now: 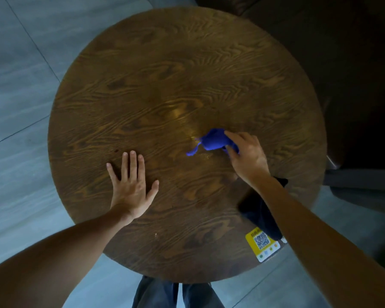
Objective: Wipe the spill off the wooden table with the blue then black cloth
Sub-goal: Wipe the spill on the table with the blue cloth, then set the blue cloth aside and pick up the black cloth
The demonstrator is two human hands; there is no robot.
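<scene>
The right hand (248, 155) pinches the bunched blue cloth (213, 140) against the table (165, 63), right of centre, beside a wet sheen (187, 123) that seems to be the spill, though glare blurs it. The left hand (131, 181) lies flat with fingers spread, holding nothing. The blue wipe looks underway; the black cloth (261, 214) lies near the right edge under the forearm, apparently unused.

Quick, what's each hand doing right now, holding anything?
Left hand: open, palm flat on the wooden table, holding nothing.
Right hand: closed on the bunched blue cloth, pressing it on the table.
</scene>
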